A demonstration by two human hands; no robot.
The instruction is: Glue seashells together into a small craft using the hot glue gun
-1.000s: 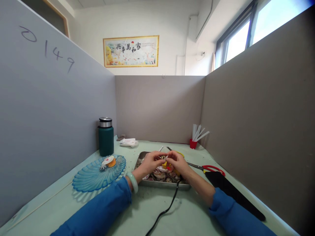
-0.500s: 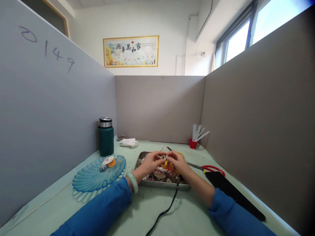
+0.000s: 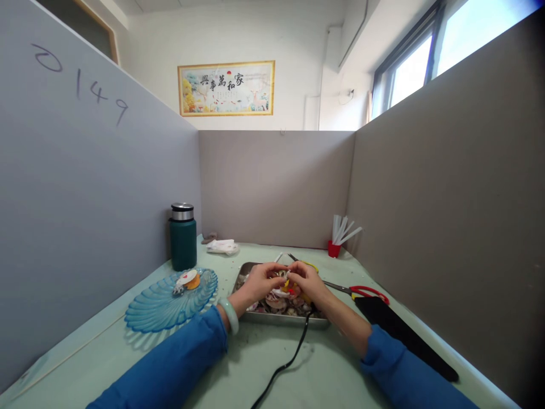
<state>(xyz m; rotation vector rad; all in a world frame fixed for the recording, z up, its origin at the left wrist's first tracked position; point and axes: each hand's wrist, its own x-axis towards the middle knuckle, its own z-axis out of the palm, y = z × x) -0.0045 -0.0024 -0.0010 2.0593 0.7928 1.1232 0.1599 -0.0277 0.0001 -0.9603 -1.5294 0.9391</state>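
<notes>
Above a metal tray (image 3: pixel 281 321) filled with shells (image 3: pixel 276 304), my two hands meet fingertip to fingertip. My left hand (image 3: pixel 264 279), a pale bangle at its wrist, is closed in a pinch. My right hand (image 3: pixel 309 281) pinches from the other side. Between them is a small whitish piece (image 3: pixel 286 274), mostly covered by fingers and too small to name. Just below, a yellow and red tool (image 3: pixel 293 291) is partly hidden by my right hand; a black cord (image 3: pixel 289 363) runs from near it towards me.
Left of the tray, a blue scalloped plate (image 3: pixel 157 309) bears a few small pieces. Behind it stands a green bottle (image 3: pixel 183 244). Red-handled scissors (image 3: pixel 368 292) and a black flat object (image 3: pixel 404 338) lie right. A red cup (image 3: pixel 334 249) of white sticks stands at the back, a white packet (image 3: pixel 222 246) left.
Both hands stay almost in place over the tray, still pinching. Only a slight shift of the fingers around the whitish piece shows.
</notes>
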